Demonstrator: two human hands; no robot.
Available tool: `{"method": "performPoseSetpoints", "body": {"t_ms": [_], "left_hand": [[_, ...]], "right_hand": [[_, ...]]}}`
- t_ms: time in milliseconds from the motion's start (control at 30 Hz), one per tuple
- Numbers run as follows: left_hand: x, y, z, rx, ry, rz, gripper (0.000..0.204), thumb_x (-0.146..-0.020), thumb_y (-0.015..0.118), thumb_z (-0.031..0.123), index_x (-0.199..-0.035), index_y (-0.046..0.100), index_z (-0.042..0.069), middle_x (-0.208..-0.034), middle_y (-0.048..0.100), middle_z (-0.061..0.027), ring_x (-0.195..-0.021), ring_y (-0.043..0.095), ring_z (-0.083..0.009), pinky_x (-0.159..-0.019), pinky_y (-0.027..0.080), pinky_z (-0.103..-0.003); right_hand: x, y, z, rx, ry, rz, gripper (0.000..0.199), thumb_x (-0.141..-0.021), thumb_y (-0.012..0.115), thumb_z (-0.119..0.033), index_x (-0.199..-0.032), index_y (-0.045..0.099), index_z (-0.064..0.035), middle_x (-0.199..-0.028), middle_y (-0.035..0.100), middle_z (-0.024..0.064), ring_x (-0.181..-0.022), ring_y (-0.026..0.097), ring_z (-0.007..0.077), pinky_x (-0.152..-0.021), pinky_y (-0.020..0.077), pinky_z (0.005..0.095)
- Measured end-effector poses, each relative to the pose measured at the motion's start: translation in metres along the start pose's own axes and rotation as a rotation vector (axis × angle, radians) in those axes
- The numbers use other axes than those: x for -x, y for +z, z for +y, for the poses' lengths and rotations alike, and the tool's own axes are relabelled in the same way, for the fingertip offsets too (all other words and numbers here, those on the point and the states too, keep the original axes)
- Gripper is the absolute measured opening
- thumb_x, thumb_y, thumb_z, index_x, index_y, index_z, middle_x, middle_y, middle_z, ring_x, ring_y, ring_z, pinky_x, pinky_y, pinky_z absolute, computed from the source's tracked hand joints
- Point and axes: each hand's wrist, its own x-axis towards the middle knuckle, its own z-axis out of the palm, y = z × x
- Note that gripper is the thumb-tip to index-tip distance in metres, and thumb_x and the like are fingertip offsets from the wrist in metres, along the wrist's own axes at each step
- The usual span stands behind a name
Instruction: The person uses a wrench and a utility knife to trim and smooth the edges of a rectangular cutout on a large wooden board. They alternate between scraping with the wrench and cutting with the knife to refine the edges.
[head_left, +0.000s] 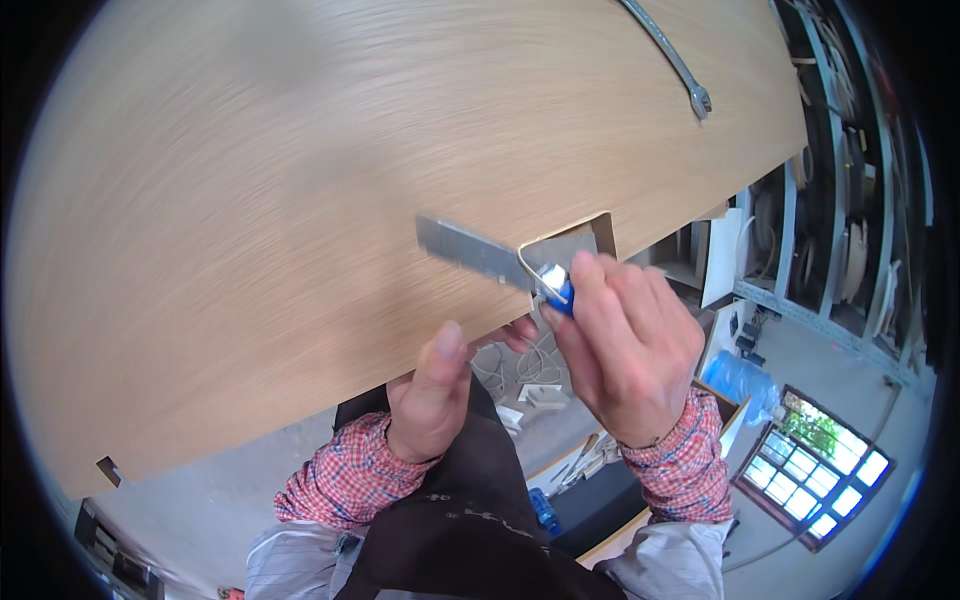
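A large wood-grain panel (300,200) spreads before me, with a rectangular notch (604,236) cut into its near edge. My right hand (635,345) is closed round the blue handle of a flat metal tool, which looks like a flat file (470,250). Its grey, square-ended blade points left over the panel beside the notch, slightly blurred. A thin pale strip (524,262) curves from the notch's edge across the tool near its handle. My left hand (430,385) grips the panel's near edge, thumb upward and fingers beneath; some fingertips show near the notch.
A wrench (672,55) lies toward the panel's far right. Metal racks (830,150) with coiled strips stand at right. Below are an open drawer or box (590,510) with tools, loose cords and white pieces (540,395) on the floor. A blue water jug (740,385) stands near a window (815,465).
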Motion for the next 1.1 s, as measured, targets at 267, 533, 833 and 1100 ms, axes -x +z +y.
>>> {"method": "performPoseSetpoints", "body": {"t_ms": [267,533,833,1100], "left_hand": [[-0.002,-0.006,0.003,-0.066,0.004,-0.046,0.045,-0.104,0.046,0.028,-0.132,0.052,-0.008,-0.121,0.064,-0.0220,-0.107,0.064,-0.0289,-0.092,0.052,-0.041],[0.000,-0.015,0.020,-0.260,-0.219,-0.064,0.069,-0.100,0.051,0.050,-0.146,0.042,0.000,-0.140,0.053,-0.0254,-0.115,0.061,-0.0298,-0.100,0.047,-0.044],[-0.006,-0.009,0.025,-0.245,-0.180,-0.105,0.068,-0.099,0.051,0.049,-0.145,0.043,-0.001,-0.139,0.054,-0.0268,-0.117,0.060,-0.0296,-0.096,0.048,-0.044],[0.004,-0.017,0.017,-0.270,-0.231,-0.067,0.068,-0.100,0.051,0.049,-0.145,0.045,-0.001,-0.142,0.053,-0.0256,-0.123,0.059,-0.0298,-0.107,0.043,-0.045]], "right_hand": [[-0.003,-0.006,-0.015,-0.062,0.146,-0.085,0.042,-0.073,0.077,-0.010,-0.112,0.063,-0.0025,-0.095,0.063,0.0061,-0.072,0.059,0.0226,-0.061,0.0493,0.0331],[0.042,-0.022,-0.019,-0.148,0.135,-0.221,0.046,-0.075,0.079,-0.010,-0.117,0.064,0.0008,-0.092,0.063,0.0078,-0.070,0.058,0.0210,-0.062,0.0482,0.0321],[0.036,-0.003,-0.010,-0.175,0.108,-0.080,0.044,-0.075,0.079,-0.008,-0.115,0.065,0.0035,-0.091,0.065,0.0101,-0.068,0.061,0.0216,-0.058,0.0489,0.0328],[0.035,-0.009,-0.017,-0.225,0.089,-0.145,0.042,-0.078,0.078,-0.006,-0.115,0.064,0.0074,-0.092,0.068,0.0143,-0.067,0.062,0.0236,-0.058,0.0500,0.0337]]}}
